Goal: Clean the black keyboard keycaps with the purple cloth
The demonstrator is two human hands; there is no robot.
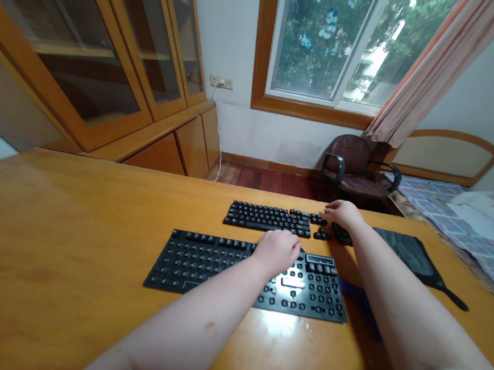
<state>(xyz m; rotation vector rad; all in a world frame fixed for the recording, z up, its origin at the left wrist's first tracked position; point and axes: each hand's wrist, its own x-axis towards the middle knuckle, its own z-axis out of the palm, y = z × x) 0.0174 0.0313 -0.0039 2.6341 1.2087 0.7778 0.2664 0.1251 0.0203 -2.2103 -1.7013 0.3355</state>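
A black keyboard (232,266) lies on the wooden desk, many of its switches bare and a few keycaps along its top row. My left hand (277,249) rests over its upper middle, fingers curled inward; whatever is between the fingertips is hidden. Behind the keyboard, loose black keycaps (265,216) lie in rows like a keyboard layout. Reaching past them, my right hand (344,213) hovers by the small keycap cluster (318,219), its fingers loosely extended and a little apart. Another group of keycaps (340,233) lies beneath that hand, partly covered.
A dark pouch with a strap (408,254) lies at the desk's right. Something purple (364,302) shows beside my right forearm. Beyond the desk (75,240) are a brown armchair (353,165), a bed (483,226), a window and a glass-door cabinet (150,109).
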